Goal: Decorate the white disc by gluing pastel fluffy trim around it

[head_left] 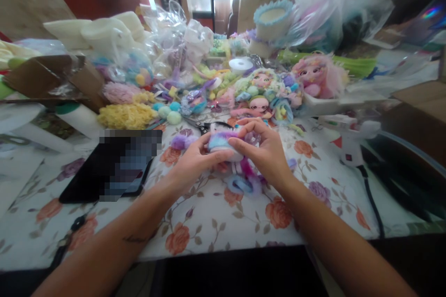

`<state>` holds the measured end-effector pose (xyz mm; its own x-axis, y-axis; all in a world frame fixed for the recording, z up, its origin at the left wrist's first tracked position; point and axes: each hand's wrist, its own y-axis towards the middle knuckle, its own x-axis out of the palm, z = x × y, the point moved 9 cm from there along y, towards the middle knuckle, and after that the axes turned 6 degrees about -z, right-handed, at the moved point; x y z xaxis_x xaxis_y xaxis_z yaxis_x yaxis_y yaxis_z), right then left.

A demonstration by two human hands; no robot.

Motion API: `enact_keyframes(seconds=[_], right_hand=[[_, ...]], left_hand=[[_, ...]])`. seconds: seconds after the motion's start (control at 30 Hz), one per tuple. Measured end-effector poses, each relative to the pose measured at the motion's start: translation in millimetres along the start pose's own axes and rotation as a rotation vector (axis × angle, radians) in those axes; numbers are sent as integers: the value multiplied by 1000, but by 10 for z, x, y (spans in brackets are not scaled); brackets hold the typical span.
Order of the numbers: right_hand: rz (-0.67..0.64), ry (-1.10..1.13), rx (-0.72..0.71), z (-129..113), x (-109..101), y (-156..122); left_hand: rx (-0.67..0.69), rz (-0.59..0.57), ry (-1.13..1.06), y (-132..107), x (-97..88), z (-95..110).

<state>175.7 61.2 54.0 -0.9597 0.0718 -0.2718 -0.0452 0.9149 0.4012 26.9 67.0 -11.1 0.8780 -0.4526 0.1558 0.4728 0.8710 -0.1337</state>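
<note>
Both hands meet over the middle of the flowered tablecloth. Between them is a small soft fuzzy piece (221,141) in pale blue, purple and white; its exact kind is unclear. My left hand (204,151) grips its left side, thumb across the front. My right hand (259,144) pinches its upper right side, fingers bent over the top. Below the hands lies a fuzzy pale blue and lilac loop (244,184), beside a magenta strip. A purple fluffy strand (183,142) sticks out to the left. Black-handled scissors (204,126) lie just behind, partly covered.
A tablet (111,164) lies at left. A white glue gun (350,141) with a black cord stands at right. Behind are yellow fluffy trim (127,113), pompoms (169,112), doll-faced pieces (259,104), a ribbon spool (241,63), plastic bags and a cardboard box (52,76).
</note>
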Motion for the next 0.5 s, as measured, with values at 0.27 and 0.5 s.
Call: enact_keyframes(seconds=[0.27,0.5], right_hand=[[-1,200,81,78,-24,-13],[4,-2,-15,-31,-21,-8]], left_hand=[[21,-7,-23,13,-21,32],[36,101,114,-32,-87,58]])
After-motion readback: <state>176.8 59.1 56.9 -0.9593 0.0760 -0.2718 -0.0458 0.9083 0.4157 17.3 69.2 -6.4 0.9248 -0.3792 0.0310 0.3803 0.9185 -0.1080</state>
